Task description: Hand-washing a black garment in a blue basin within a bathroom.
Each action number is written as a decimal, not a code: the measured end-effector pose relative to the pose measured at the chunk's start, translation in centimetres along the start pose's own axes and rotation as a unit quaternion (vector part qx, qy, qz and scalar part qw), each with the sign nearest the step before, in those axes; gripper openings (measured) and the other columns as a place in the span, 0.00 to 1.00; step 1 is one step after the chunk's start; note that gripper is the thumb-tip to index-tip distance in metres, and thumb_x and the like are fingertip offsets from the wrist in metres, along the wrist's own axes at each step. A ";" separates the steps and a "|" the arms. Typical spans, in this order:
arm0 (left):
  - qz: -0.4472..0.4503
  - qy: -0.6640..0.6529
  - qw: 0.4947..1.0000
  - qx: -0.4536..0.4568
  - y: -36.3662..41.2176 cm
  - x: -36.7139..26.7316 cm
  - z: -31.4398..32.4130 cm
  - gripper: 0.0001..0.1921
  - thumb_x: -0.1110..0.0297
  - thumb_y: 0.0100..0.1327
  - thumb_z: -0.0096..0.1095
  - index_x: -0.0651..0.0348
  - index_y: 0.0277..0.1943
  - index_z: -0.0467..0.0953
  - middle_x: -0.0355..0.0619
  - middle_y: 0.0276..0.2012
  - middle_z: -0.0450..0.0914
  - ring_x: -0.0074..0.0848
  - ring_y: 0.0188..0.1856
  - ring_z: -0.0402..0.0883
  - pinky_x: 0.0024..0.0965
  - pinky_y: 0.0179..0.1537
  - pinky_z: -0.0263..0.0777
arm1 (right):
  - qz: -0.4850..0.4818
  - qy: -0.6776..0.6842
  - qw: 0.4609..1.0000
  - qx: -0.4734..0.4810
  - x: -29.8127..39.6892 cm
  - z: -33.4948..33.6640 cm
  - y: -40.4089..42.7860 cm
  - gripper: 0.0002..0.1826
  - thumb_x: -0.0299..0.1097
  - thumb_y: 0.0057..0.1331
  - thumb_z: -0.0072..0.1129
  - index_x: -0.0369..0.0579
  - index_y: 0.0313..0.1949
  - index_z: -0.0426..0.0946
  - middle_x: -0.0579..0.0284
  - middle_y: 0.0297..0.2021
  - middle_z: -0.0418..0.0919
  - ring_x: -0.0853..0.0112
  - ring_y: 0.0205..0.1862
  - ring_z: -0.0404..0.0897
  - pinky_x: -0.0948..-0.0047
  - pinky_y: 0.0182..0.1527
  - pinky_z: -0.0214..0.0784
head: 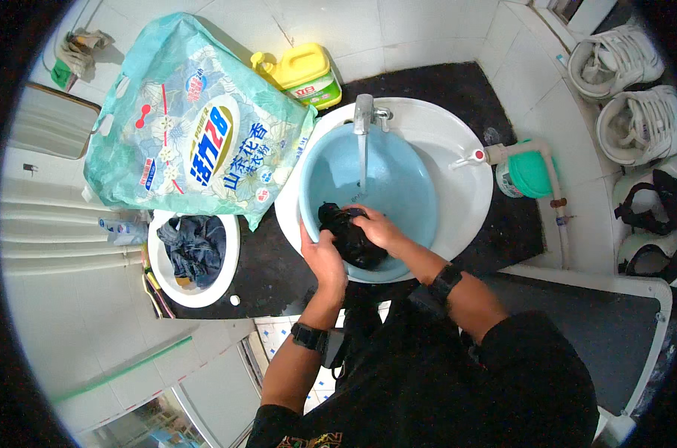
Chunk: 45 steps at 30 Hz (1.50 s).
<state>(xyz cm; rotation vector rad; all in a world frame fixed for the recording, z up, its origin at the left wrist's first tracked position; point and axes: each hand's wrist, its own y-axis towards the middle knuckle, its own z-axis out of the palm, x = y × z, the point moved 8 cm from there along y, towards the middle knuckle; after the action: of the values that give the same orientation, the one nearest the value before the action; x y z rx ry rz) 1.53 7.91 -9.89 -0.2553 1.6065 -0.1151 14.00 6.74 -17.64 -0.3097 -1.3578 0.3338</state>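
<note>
A light blue plastic basin (411, 185) sits in the white oval washbasin (461, 140). Water runs into it from the chrome faucet (364, 115). Bunched wet black fabric (360, 246) lies at the basin's near side. My right hand (378, 229) grips the upper part of this fabric, with its fingers partly hidden in the folds. My left hand (322, 259) holds the basin's near-left rim, thumb inside beside the fabric and fingers outside.
On the black countertop (265, 269) stand a large laundry powder bag (204, 129), a yellow detergent jug (307, 70) and a white tub (233, 257) holding dark clothes (195, 246). A pipe tap (473, 158) juts over the sink's right rim, near a green-lidded jar (531, 173). White shoes (643, 126) sit at right.
</note>
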 end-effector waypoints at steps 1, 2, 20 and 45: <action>0.026 0.002 1.000 -0.014 -0.2 -0.7 0.1 0.24 0.81 0.54 0.50 0.68 0.57 0.66 0.49 0.45 0.76 0.28 0.44 0.74 0.28 0.48 0.66 | 0.001 0.001 1.000 -0.002 0.0 0.2 0.0 0.20 0.33 0.65 0.45 0.46 0.56 0.69 0.60 0.48 0.74 0.72 0.48 0.72 0.75 0.52 0.62; 0.053 0.004 0.998 -0.028 -0.4 -1.5 0.2 0.19 0.78 0.58 0.53 0.69 0.53 0.69 0.49 0.42 0.77 0.28 0.41 0.75 0.29 0.46 0.67 | 0.002 0.010 1.000 0.018 0.0 1.3 0.3 0.20 0.35 0.65 0.46 0.45 0.56 0.69 0.60 0.49 0.74 0.72 0.49 0.71 0.75 0.53 0.61; 0.359 0.436 0.825 -0.016 -6.1 -12.0 2.4 0.25 0.75 0.57 0.58 0.61 0.59 0.68 0.48 0.67 0.59 0.47 0.70 0.48 0.46 0.67 0.43 | -0.338 0.054 0.930 0.131 9.0 8.4 1.3 0.17 0.38 0.61 0.55 0.41 0.45 0.76 0.55 0.46 0.78 0.64 0.44 0.77 0.65 0.44 0.70; 0.066 -0.129 0.976 -0.161 -6.6 -8.8 -15.3 0.31 0.88 0.45 0.47 0.68 0.58 0.65 0.51 0.47 0.74 0.34 0.47 0.75 0.32 0.51 0.71 | -0.152 -0.303 0.927 0.157 9.7 18.7 -3.1 0.25 0.46 0.66 0.49 0.39 0.54 0.68 0.36 0.59 0.60 0.47 0.59 0.63 0.54 0.59 0.57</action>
<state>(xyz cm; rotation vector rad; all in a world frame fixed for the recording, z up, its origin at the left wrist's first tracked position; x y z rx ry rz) -12.73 2.26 1.00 -0.3953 1.3738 0.2743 -2.48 8.27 -4.21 0.3020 -1.8968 0.3977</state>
